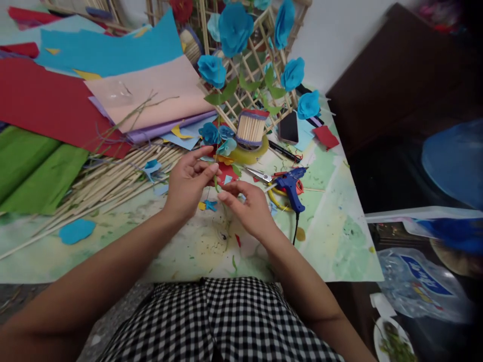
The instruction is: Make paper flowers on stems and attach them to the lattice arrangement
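Note:
My left hand (188,182) and my right hand (251,207) meet over the middle of the table, both pinching a small green strip, perhaps a paper stem or leaf (216,182), between thumbs and fingertips. Just beyond them lie small blue paper flowers (217,134) and a bundle of short sticks (251,128) wrapped in purple. A blue glue gun (291,185) and scissors (260,174) lie right of my right hand. A wooden lattice (251,65) with blue paper roses (234,27) stands behind.
Coloured paper sheets in red (41,103), blue (109,48), pink and green (33,171) cover the left side, with long bamboo sticks (109,186) over them. A phone (289,126) lies by the lattice. The table edge (362,226) drops off at right beside dark furniture and plastic bags.

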A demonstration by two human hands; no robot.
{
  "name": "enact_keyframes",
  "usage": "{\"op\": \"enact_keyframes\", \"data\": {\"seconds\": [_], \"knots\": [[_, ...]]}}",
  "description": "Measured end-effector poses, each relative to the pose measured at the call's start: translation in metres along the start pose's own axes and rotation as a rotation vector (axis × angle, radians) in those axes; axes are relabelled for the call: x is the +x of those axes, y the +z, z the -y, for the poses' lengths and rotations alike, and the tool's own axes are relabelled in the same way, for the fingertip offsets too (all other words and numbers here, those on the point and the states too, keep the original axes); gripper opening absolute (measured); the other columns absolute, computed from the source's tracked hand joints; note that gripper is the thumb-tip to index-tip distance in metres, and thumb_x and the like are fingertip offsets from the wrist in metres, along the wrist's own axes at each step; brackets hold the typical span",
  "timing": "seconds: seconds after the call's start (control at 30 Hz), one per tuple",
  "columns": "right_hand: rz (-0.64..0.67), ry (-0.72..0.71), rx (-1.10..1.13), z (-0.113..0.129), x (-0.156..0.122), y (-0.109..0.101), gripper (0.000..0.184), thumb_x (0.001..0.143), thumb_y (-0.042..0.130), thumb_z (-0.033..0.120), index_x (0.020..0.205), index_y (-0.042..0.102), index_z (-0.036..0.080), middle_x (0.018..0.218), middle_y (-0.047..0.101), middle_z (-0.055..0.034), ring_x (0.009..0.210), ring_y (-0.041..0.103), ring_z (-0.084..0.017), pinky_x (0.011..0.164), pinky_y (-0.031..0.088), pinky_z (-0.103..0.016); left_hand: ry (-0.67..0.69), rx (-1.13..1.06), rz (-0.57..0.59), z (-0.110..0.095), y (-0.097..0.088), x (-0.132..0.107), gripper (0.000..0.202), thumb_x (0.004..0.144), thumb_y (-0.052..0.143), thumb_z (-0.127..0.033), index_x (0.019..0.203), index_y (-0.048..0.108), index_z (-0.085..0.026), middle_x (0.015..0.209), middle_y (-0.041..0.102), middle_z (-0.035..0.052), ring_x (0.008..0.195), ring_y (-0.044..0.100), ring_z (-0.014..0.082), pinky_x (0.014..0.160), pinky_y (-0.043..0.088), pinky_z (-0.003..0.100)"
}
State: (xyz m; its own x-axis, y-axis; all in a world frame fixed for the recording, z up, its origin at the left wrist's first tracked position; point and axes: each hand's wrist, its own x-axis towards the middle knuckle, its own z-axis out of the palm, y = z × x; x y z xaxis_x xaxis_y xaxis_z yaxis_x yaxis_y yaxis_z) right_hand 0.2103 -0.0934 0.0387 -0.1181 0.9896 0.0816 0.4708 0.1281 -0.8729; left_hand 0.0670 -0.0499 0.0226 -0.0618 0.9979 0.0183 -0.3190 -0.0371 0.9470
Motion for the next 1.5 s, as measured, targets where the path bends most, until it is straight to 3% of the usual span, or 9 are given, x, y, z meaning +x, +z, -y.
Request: {"op": "enact_keyframes", "data": {"seconds": [0.2,0.5,0.73,0.9,1.03,1.17,1.23,1.33,1.5], "knots": [[0.037,-0.006,-0.108,-0.002,-0.013,0.009,0.011,0.081,0.059,0.019,0.072,0.065,0.019,0.068,0.064,0.0014,0.066,0.057,-0.012,0.066,0.043,-0.025,0.022,0.048,0.034,0.003,0.002,-0.005,0.037,0.071,0.076,-0.022,0.107,0.066,-0.02,0.062,0.066,-0.0025,0.052,0.061,0.0102,0.051,0.048,0.021],[0.149,-0.139,-0.348,-0.012,-0.05,0.029,0.014,0.088,0.054,0.022,0.084,0.068,0.017,0.076,0.069,-0.0027,0.075,0.057,-0.015,0.078,0.04,-0.028,0.082,0.042,0.037,0.006,-0.001,-0.002,0.032,0.072,0.075,-0.016,0.103,0.067,-0.019,0.063,0.068,-0.0039,0.051,0.061,0.0078,0.052,0.051,0.02],[0.268,-0.227,-0.844,-0.013,-0.046,0.006,0.017,0.087,0.049,0.011,0.093,0.064,0.016,0.073,0.066,-0.0053,0.079,0.052,-0.02,0.076,0.032,-0.033,0.098,0.083,-0.006,0.002,-0.002,0.001,0.03,0.074,0.073,-0.017,0.103,0.067,-0.017,0.066,0.069,-0.0024,0.051,0.06,0.0067,0.05,0.05,0.019],[0.344,-0.245,-0.911,-0.017,-0.036,0.0,0.016,0.083,0.05,0.007,0.079,0.063,0.015,0.073,0.065,-0.0069,0.079,0.052,-0.021,0.076,0.032,-0.034,0.087,0.087,0.012,0.001,-0.002,0.001,0.028,0.074,0.073,-0.018,0.101,0.067,-0.018,0.066,0.068,-0.003,0.051,0.059,0.007,0.051,0.049,0.019],[0.272,-0.211,-0.691,-0.022,-0.03,0.0,0.017,0.083,0.05,0.01,0.074,0.062,0.017,0.073,0.065,-0.0054,0.079,0.052,-0.02,0.079,0.035,-0.034,0.072,0.09,-0.038,0.001,-0.003,0.002,0.026,0.073,0.073,-0.018,0.099,0.069,-0.019,0.066,0.069,-0.0016,0.051,0.059,0.0076,0.051,0.049,0.019],[-0.117,-0.026,-0.015,-0.019,-0.021,-0.006,0.007,0.081,0.057,0.022,0.075,0.059,0.02,0.082,0.065,-0.0028,0.084,0.055,-0.018,0.082,0.039,-0.033,-0.034,-0.011,-0.03,-0.003,-0.001,0.001,0.017,0.071,0.074,-0.019,0.087,0.071,-0.018,0.066,0.069,-0.0006,0.052,0.06,0.0075,0.054,0.05,0.019],[-0.22,0.107,0.378,-0.014,-0.015,-0.008,0.01,0.079,0.06,0.028,0.073,0.057,0.02,0.078,0.064,-0.0014,0.077,0.055,-0.016,0.077,0.041,-0.031,-0.099,-0.055,-0.005,-0.006,0.001,-0.001,0.012,0.069,0.075,-0.021,0.08,0.07,-0.017,0.065,0.068,-0.0005,0.054,0.06,0.0076,0.056,0.05,0.019],[-0.206,0.251,0.763,-0.008,-0.005,-0.005,0.014,0.075,0.063,0.03,0.069,0.057,0.019,0.063,0.059,0.002,0.062,0.05,-0.012,0.067,0.039,-0.027,-0.179,-0.058,0.046,-0.01,0.003,-0.005,0.014,0.068,0.076,-0.025,0.075,0.067,-0.016,0.068,0.069,0.0006,0.061,0.063,0.0092,0.058,0.05,0.019],[-0.173,0.306,0.84,-0.004,0.001,0.01,0.014,0.067,0.068,0.027,0.066,0.058,0.018,0.057,0.056,0.0041,0.056,0.047,-0.01,0.061,0.036,-0.025,-0.222,0.025,0.196,-0.007,0.003,-0.008,0.016,0.068,0.076,-0.028,0.073,0.067,-0.016,0.1,0.07,0.0063,0.086,0.066,0.0157,0.068,0.05,0.023]]}}
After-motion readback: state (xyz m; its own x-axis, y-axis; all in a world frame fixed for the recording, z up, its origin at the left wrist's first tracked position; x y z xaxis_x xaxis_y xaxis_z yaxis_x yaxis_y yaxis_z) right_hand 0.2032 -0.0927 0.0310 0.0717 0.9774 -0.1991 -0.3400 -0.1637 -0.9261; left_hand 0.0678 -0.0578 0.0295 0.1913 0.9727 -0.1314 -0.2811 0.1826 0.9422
